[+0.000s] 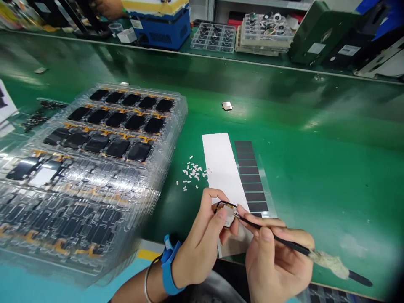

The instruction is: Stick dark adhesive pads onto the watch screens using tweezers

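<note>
L hand (202,240) pinches small screen module (227,215), fingers nearly closed on its edges, above white sheet (224,168). R hand (279,256) grips black tool (292,244) w/ fingers closed round it, tip at module's R edge. Stacked trays (104,168) on L; strip sheet (251,176) just R of white sheet; loose module (227,105) on far side of green bench (315,168).
</note>
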`<state>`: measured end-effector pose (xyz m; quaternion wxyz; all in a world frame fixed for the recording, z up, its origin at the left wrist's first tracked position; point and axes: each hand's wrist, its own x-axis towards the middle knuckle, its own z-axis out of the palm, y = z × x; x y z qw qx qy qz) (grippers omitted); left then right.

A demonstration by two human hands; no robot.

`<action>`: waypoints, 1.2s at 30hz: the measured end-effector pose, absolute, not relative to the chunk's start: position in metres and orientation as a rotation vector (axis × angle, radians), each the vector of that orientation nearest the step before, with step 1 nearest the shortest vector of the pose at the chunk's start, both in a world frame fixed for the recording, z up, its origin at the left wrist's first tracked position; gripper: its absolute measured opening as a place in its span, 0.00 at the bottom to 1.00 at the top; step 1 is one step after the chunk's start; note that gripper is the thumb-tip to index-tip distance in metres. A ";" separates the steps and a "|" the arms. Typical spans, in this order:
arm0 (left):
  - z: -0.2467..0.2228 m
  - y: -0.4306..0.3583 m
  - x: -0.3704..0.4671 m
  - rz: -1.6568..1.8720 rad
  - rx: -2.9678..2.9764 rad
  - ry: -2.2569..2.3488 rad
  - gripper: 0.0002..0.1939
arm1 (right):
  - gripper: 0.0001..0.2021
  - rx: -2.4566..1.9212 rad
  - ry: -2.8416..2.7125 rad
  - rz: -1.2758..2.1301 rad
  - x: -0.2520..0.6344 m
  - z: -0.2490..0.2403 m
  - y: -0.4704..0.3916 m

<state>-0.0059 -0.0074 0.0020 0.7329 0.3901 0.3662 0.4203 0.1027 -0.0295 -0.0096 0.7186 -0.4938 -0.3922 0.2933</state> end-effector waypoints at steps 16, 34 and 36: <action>0.001 -0.007 -0.004 0.934 0.896 0.821 0.08 | 0.12 -0.956 -0.909 0.593 0.103 -0.011 -0.026; 0.001 -0.007 -0.005 0.942 0.917 0.831 0.08 | 0.11 -0.965 -0.892 0.599 0.103 -0.011 -0.025; 0.000 -0.007 -0.005 0.942 0.916 0.832 0.08 | 0.11 -0.955 -0.896 0.597 0.103 -0.011 -0.025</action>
